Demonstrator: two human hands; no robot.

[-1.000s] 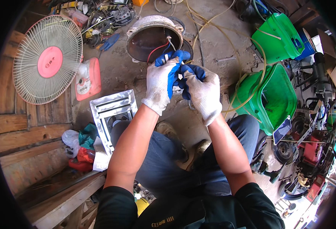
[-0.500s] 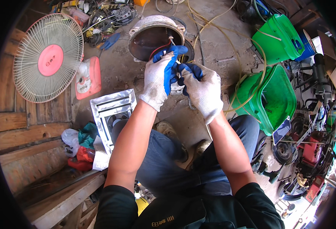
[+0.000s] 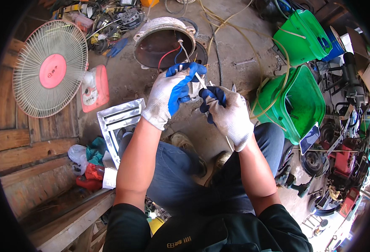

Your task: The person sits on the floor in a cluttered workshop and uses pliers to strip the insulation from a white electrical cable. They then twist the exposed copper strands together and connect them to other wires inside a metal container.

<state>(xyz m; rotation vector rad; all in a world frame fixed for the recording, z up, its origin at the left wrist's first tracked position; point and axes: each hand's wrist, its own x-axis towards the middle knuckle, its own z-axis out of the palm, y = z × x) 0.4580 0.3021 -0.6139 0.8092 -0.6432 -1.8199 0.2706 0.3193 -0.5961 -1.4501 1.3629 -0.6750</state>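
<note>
A round cast-metal housing (image 3: 164,24) lies on the floor ahead, its hollow facing me. From inside it come a red wire (image 3: 168,53), a blue wire (image 3: 177,56) and a pale cable (image 3: 184,51) that runs toward my hands. My left hand (image 3: 172,92), in a white glove with blue coating, is closed near the cable's end, fingers pinched. A thin white sleeve (image 3: 200,80) spans the gap between both hands. My right hand (image 3: 228,112), gloved alike, pinches its lower end. A pale metal part behind my hands is mostly hidden.
Left of me stand a pink fan (image 3: 52,70), its pink base (image 3: 96,90) and a silvery metal frame (image 3: 119,115). Two green buckets (image 3: 294,105) are at right, near a yellowish hose (image 3: 260,63) and a wrench (image 3: 244,62). Tools and machine parts crowd the far right.
My hands have drawn apart, the right one moving right and down, baring the white sleeve between them. The view has shifted slightly, and the blue wire is now visible.
</note>
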